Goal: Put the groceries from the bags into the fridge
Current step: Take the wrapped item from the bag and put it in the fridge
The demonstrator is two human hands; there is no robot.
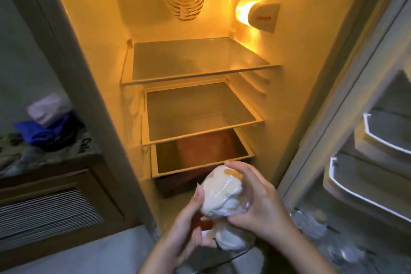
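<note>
Fridge [311,100] open ahead of your fingers, glass shelves [200,60] bare. Wrapped grocery pack [224,198] in front of lowest shelf, long axis roughly upright. Your right hand [262,207] curled round its upper part, nearer the opening; left hand [189,224] cradles base, fingers curled on it.

On your left, the patterned cloth [83,147] over the cabinet top shows dark lettering that reads roughly "Cafe", running sideways. Far right inside the fridge, the white lamp cover [263,16] carries a small red mark, too blurred to read.
</note>
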